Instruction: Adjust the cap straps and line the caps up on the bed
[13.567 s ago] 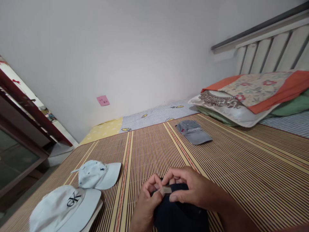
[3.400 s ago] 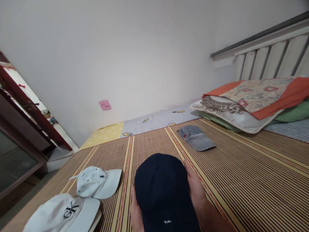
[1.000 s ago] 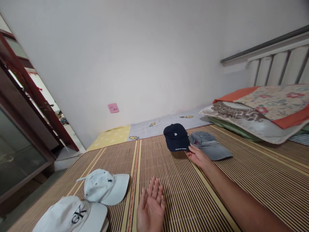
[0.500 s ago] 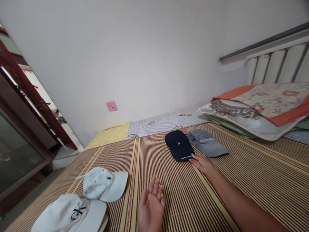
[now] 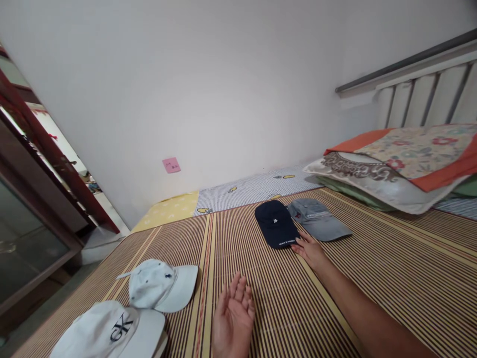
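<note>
A dark navy cap [image 5: 276,226] lies flat on the striped bamboo mat [image 5: 391,268], beside a grey cap [image 5: 317,224] to its right. My right hand [image 5: 310,250] reaches out along the mat, fingers spread, its fingertips at the navy cap's brim and holding nothing. My left hand [image 5: 233,318] hovers low near the front of the mat, palm up and fingers apart, empty. Two white caps lie at the near left: one with a small dark logo [image 5: 160,285] and one marked CK [image 5: 112,332].
Pillows and a folded orange-and-floral quilt [image 5: 402,159] are stacked at the right by a slatted headboard [image 5: 421,99]. A white wall with a pink sticky note [image 5: 171,165] runs behind. A dark wooden door frame [image 5: 40,169] stands at the left past the bed's edge.
The navy cap, held close in both hands seconds ago, now lies beside the grey cap. Over the last second my right hand stays at its brim and my left hand stays open.
</note>
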Action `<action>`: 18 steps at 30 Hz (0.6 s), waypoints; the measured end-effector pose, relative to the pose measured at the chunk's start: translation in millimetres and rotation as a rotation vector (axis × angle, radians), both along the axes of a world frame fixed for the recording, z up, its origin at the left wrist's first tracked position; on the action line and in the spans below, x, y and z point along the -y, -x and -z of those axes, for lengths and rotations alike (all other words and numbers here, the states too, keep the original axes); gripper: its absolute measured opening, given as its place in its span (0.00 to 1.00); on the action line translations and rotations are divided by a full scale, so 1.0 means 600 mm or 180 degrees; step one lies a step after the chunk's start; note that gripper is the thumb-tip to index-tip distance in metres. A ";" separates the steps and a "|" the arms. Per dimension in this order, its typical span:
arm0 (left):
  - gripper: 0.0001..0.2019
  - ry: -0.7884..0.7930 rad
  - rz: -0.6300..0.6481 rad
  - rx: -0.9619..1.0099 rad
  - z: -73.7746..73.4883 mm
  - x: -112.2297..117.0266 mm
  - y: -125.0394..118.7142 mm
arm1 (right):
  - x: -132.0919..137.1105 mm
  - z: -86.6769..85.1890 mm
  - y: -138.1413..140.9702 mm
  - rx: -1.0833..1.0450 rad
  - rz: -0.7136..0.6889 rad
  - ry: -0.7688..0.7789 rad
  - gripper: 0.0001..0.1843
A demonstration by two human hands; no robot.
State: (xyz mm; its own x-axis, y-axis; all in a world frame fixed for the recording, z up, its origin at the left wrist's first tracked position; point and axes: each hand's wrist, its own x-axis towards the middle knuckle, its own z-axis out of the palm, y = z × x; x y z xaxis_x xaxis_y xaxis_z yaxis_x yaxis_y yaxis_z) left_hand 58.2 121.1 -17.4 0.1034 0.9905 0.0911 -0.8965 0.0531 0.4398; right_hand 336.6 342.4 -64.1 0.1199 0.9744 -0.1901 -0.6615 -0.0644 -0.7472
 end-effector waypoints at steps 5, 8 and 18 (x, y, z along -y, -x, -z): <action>0.18 0.0413 -0.0229 -0.0073 -0.019 0.008 -0.011 | 0.002 -0.008 0.004 0.0282 -0.0040 0.0296 0.12; 0.17 0.0607 -0.0362 -0.0132 -0.035 0.015 -0.022 | 0.004 -0.012 0.008 0.0419 -0.0054 0.0381 0.13; 0.16 0.0902 -0.0627 -0.0207 -0.056 0.017 -0.040 | 0.023 -0.009 0.016 0.0704 0.0002 0.0521 0.14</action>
